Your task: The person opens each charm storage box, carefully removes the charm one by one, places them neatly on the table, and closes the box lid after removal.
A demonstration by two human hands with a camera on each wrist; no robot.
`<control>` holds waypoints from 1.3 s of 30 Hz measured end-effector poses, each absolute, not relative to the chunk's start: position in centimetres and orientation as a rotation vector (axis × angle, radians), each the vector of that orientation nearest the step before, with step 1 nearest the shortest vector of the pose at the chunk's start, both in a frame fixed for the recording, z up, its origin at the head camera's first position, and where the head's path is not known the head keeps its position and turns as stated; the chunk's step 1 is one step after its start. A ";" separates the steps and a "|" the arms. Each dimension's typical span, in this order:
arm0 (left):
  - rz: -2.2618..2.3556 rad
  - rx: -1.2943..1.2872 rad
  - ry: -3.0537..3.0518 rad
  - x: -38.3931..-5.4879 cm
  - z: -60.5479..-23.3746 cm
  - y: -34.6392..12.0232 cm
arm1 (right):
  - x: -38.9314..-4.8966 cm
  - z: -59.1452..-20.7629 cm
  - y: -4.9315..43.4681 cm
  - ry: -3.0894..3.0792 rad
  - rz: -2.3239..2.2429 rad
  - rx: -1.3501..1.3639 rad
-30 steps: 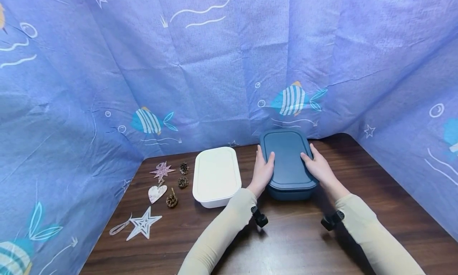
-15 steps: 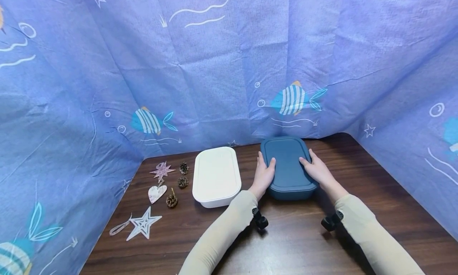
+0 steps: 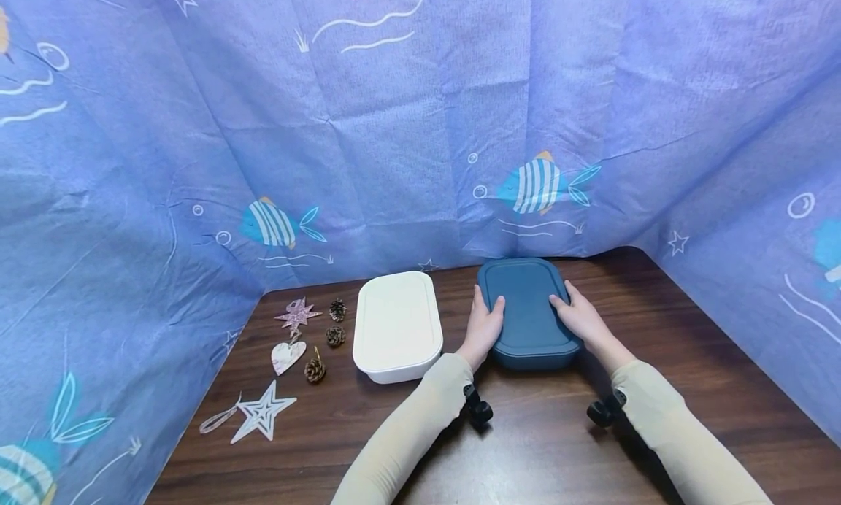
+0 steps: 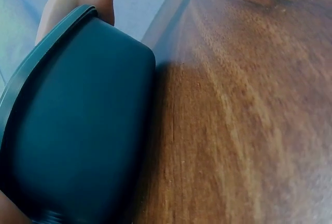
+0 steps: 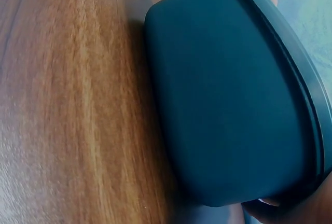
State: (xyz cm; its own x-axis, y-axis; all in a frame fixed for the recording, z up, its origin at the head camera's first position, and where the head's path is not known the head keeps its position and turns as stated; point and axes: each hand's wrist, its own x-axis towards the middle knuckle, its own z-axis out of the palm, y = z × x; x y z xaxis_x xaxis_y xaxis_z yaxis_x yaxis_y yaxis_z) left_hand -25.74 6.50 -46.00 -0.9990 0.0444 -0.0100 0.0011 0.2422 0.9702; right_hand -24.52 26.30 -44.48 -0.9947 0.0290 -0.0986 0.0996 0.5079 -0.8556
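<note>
A dark blue lidded lunch box (image 3: pixel 528 311) sits toward the back right of the table, its lid lying level on top. My left hand (image 3: pixel 482 326) grips its left side, thumb over the lid's edge. On the opposite side my right hand (image 3: pixel 583 319) holds it in the same way, thumb on the lid. Most of the other fingers are hidden along the sides. The left wrist view shows the box's near end wall (image 4: pixel 88 115) close to the wood; the right wrist view shows that same wall (image 5: pixel 228 99) with the lid rim (image 5: pixel 295 53).
Left of the hands stands a white lidded box (image 3: pixel 398 322). Farther left lie a pink star (image 3: pixel 298 313), a heart ornament (image 3: pixel 287 356), several pinecones (image 3: pixel 315 370) and a white star (image 3: pixel 264 411). A blue fish-print curtain (image 3: pixel 407 162) borders the wooden table (image 3: pixel 525 446).
The lunch box's far end has come down and toward me, and its top now looks flatter. Both hands have lowered slightly with it, still holding its sides.
</note>
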 end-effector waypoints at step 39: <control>1.947 -0.034 2.342 -25.0 -46.3 4.8 | -24.9 -45.1 25.2 2.665 -1.393 0.034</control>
